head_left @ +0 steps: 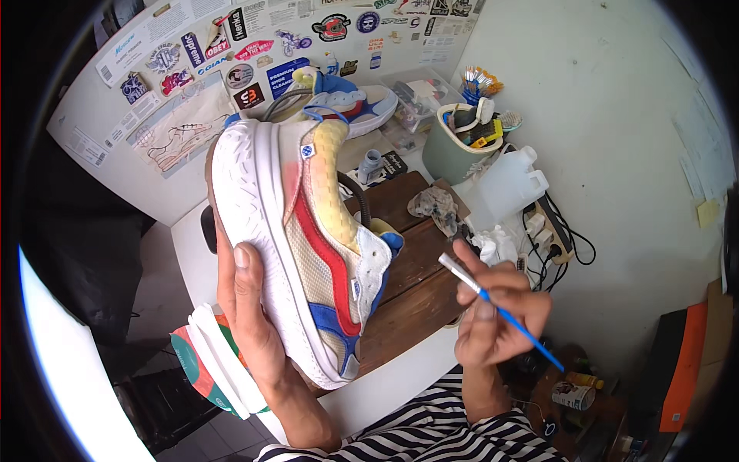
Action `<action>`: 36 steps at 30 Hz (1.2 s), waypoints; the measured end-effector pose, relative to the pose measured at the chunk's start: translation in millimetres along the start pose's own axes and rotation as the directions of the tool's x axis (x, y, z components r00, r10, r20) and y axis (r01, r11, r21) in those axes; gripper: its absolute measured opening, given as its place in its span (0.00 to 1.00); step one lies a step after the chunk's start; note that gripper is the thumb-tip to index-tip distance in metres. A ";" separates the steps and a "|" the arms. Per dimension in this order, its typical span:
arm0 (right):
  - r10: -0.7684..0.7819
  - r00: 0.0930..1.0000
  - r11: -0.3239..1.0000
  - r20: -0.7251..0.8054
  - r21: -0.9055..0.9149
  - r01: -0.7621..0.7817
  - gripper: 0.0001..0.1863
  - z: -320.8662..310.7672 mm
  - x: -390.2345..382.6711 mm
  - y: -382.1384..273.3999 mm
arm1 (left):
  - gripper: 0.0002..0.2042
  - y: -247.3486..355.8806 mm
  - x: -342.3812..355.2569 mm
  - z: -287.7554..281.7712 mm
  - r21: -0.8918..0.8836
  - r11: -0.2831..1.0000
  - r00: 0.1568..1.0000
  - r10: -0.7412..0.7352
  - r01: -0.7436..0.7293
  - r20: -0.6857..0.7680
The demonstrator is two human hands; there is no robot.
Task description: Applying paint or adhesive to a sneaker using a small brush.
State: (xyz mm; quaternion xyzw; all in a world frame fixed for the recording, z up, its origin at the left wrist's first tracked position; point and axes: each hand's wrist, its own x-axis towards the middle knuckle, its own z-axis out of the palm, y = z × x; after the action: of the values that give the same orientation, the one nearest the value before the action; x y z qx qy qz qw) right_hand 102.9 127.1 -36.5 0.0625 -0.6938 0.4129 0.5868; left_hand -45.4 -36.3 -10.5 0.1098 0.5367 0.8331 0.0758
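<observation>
A multicoloured sneaker [323, 254] with a thick white sole, yellow collar, red stripe and blue toe is held up on its side over the table. My left hand [254, 323] grips it by the sole, the thumb lying along the white sidewall and the other fingers mostly hidden behind. Between the fingers of my right hand [496, 308] is a thin paintbrush [508, 317] with a blue handle. Its pale tip points up and left, apart from the sneaker. Farther back, a small uncapped bottle [371, 166] of greyish-blue contents stands on the table.
Behind lies a second sneaker [362, 108]. A green bucket [450, 150] of tools, a white jug [512, 185], a stained rag [433, 208] and a power strip [556, 235] line the right side. A wooden board [408, 281] lies below; tissue packs [223, 362] sit left.
</observation>
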 end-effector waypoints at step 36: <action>-0.020 0.979 0.961 0.203 -0.266 0.075 0.10 4.6 16.3 -23.5 | 0.42 4.2 -21.6 21.9 0.188 0.975 0.988 0.095 -0.117 0.121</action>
State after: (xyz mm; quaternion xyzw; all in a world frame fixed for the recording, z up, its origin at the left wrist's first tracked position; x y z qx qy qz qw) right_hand 107.9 115.3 -10.5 0.0387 -0.7972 0.2909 0.5276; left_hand -18.8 -24.1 -0.1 0.1914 0.6038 0.7722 0.0500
